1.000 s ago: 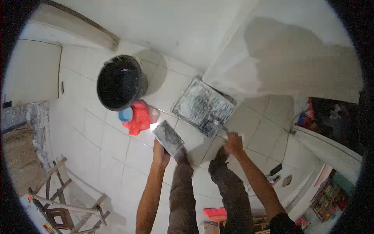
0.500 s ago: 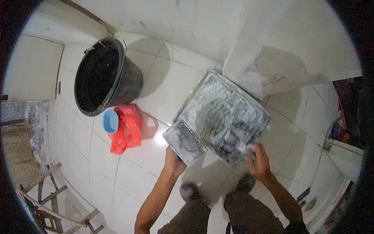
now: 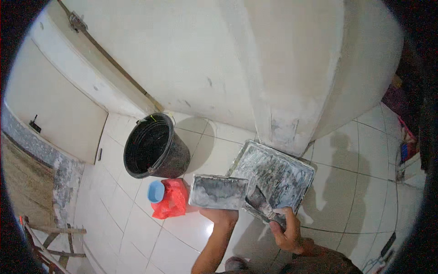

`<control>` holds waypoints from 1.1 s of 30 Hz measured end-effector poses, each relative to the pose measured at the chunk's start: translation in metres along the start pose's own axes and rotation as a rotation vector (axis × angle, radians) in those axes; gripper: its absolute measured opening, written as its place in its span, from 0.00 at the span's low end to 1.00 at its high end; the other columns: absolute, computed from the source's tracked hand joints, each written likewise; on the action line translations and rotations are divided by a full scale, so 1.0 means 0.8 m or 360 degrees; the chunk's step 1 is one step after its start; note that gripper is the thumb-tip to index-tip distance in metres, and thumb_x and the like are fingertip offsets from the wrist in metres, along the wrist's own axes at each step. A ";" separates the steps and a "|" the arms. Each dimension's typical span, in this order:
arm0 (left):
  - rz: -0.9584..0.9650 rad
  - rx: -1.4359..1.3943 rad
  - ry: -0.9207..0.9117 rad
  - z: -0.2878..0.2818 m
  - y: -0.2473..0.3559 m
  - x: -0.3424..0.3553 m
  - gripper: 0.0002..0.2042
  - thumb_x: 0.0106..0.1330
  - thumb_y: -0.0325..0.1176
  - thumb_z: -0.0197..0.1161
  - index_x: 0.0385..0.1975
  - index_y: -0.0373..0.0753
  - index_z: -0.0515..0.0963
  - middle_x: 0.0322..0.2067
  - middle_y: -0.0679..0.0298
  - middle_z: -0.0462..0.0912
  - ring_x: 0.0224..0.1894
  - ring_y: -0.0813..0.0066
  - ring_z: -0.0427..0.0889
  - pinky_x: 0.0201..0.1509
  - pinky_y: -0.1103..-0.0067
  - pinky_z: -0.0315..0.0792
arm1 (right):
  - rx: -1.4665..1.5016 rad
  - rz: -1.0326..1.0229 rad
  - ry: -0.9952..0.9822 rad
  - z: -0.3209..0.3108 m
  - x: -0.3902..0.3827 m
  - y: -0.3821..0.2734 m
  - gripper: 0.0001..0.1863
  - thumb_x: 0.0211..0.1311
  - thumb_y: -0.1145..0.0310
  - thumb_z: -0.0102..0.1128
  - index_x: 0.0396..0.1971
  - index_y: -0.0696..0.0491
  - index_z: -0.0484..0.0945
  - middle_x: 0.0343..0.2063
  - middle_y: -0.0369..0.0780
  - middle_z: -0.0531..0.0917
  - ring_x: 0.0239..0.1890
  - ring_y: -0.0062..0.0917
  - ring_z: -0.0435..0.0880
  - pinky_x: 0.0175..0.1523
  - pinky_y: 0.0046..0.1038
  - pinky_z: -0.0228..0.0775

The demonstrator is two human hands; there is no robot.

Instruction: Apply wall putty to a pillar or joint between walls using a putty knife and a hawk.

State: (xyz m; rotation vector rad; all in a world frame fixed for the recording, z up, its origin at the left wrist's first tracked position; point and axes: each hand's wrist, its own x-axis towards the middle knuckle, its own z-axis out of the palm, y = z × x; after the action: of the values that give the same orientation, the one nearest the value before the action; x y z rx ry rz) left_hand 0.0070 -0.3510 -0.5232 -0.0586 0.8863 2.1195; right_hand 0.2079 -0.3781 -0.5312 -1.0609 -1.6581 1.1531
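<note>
My left hand (image 3: 219, 217) is closed beneath a small rectangular board (image 3: 218, 191) smeared with grey paste, its fingers partly hidden. My right hand (image 3: 287, 230) grips a putty knife (image 3: 258, 200), whose blade is just right of the board, over a large square tray (image 3: 281, 170). The tray is coated in whitish-grey paste and lies on the floor at the foot of a wall corner. A crumpled red plastic bag (image 3: 172, 201) with a light blue container (image 3: 155, 192) beside it lies left of the board.
A black bucket (image 3: 178, 155) stands behind the red bag. A plastered wall corner (image 3: 285, 116) rises behind the tray. A pale door (image 3: 68, 114) is on the left, a wooden frame (image 3: 57, 229) at the lower left, and clutter (image 3: 406, 137) at the far right.
The view has tilted up toward the wall. The board in my left hand has turned level. My right hand has moved left with the putty knife, nearer the board.
</note>
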 end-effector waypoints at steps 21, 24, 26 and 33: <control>0.0428 0.0841 -0.0712 0.007 0.021 -0.065 0.19 0.65 0.47 0.43 0.44 0.39 0.70 0.41 0.58 0.74 0.45 0.60 0.74 0.51 0.64 0.71 | -0.0231 -0.0599 -0.0003 -0.035 -0.004 -0.008 0.15 0.53 0.69 0.62 0.38 0.62 0.73 0.30 0.51 0.79 0.28 0.36 0.83 0.32 0.31 0.74; 0.1272 0.2263 -0.0667 -0.007 0.013 -0.069 0.13 0.60 0.38 0.50 0.42 0.40 0.68 0.34 0.63 0.75 0.37 0.69 0.75 0.41 0.73 0.69 | -0.0193 -0.0635 -0.0091 -0.032 0.003 -0.015 0.16 0.51 0.72 0.63 0.38 0.62 0.74 0.31 0.52 0.80 0.30 0.39 0.84 0.34 0.31 0.75; 0.1139 0.2309 -0.0665 0.004 0.017 -0.080 0.12 0.63 0.39 0.47 0.41 0.41 0.68 0.35 0.64 0.74 0.38 0.71 0.74 0.43 0.74 0.68 | -0.0171 -0.0623 -0.0099 -0.032 0.006 -0.022 0.16 0.50 0.73 0.63 0.39 0.62 0.74 0.32 0.52 0.80 0.30 0.39 0.84 0.34 0.32 0.75; 0.0085 0.0650 -0.0440 -0.012 0.006 -0.076 0.24 0.46 0.46 0.69 0.40 0.40 0.73 0.32 0.63 0.78 0.33 0.68 0.79 0.34 0.71 0.72 | -0.0177 -0.0615 -0.0155 -0.037 0.026 -0.059 0.16 0.50 0.73 0.63 0.38 0.62 0.73 0.31 0.52 0.79 0.31 0.38 0.84 0.36 0.31 0.75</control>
State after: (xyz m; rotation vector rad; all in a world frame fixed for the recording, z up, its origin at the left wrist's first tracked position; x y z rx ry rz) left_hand 0.0419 -0.3998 -0.5074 0.4616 1.1384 1.8952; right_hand 0.2216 -0.3610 -0.4754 -0.7143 -1.9197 0.8777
